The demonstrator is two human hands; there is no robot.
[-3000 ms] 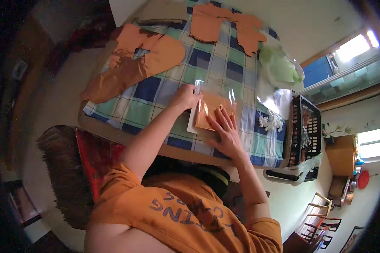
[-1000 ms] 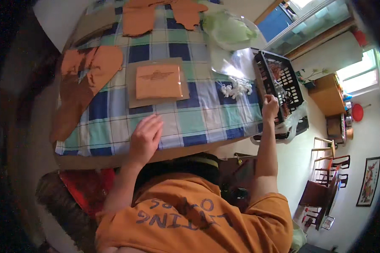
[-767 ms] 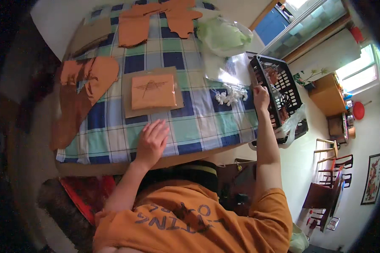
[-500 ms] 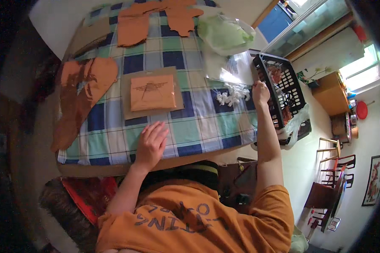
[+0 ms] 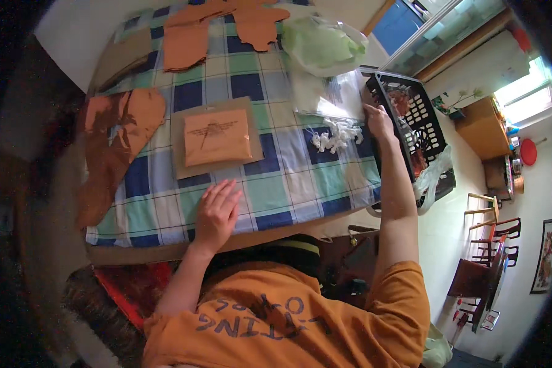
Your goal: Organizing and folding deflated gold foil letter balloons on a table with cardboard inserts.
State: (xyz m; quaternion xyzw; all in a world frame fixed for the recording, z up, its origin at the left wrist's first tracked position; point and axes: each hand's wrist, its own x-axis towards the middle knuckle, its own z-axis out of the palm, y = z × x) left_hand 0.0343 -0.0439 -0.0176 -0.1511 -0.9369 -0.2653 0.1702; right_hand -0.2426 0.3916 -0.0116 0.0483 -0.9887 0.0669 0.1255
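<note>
A folded orange-brown sheet in a clear sleeve (image 5: 219, 142) lies on a square of tan cardboard (image 5: 179, 138) at the middle of the checked cloth. Below it my left hand (image 5: 218, 208) rests near the front edge, fingers loosely stretched and holding nothing. My right hand (image 5: 381, 124) reaches out to the left side of a black plastic crate (image 5: 416, 126), next to a stack of clear plastic bags (image 5: 313, 98). Its index finger points toward the bags, and I see nothing in its grasp. Several small white string bundles (image 5: 339, 136) lie left of that hand.
Orange-brown cut pieces (image 5: 187, 46) are piled at the far side. A shiny brown piece (image 5: 126, 129) hangs over the left edge. At the far right sits a clear bag with pale green content (image 5: 325, 46). A white plastic bag (image 5: 434, 178) hangs on the crate.
My right hand has shifted slightly up along the crate, its index finger now more stretched. My left hand stays put on the cloth. The whole view has tilted a little.
</note>
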